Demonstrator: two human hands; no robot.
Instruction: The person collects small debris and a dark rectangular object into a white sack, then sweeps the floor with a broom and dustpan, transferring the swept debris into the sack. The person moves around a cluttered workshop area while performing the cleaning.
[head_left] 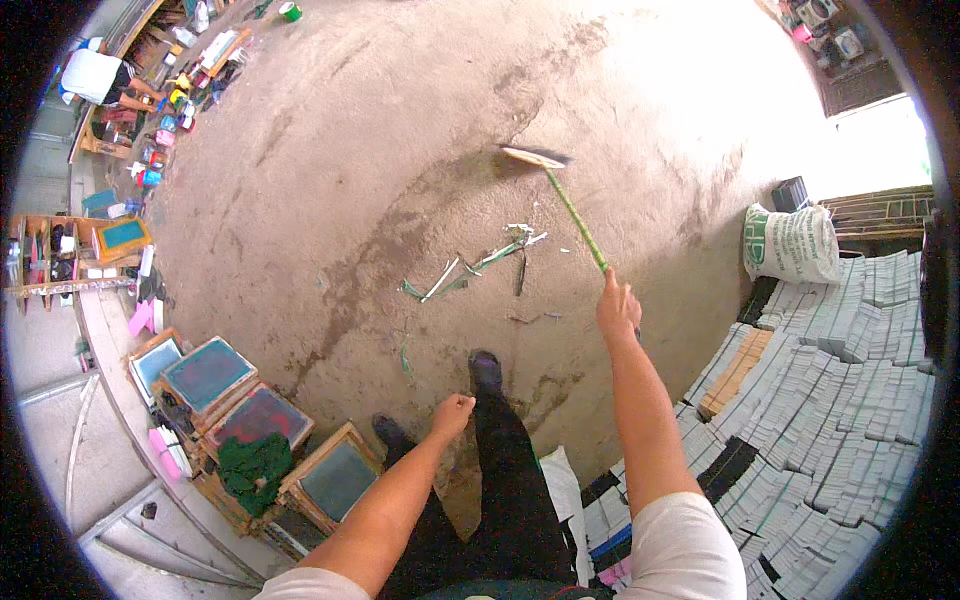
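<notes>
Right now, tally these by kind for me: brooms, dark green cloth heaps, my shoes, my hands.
Broom: 1
Dark green cloth heap: 1
Your shoes: 2 (left shoe, right shoe)
Your hands: 2 (left hand, right hand)
Total: 6

The brown, stained floor (330, 200) carried green and white scraps (497, 256) strewn near its middle, a green tub (290, 12) near its far edge, and pale stacks (840, 390) in rows along its right edge.

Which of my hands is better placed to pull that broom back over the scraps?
Likely your right hand: it grips the broom's green handle, with the broom head out beyond the scraps. Your left hand is curled near your legs, away from the handle.
</notes>
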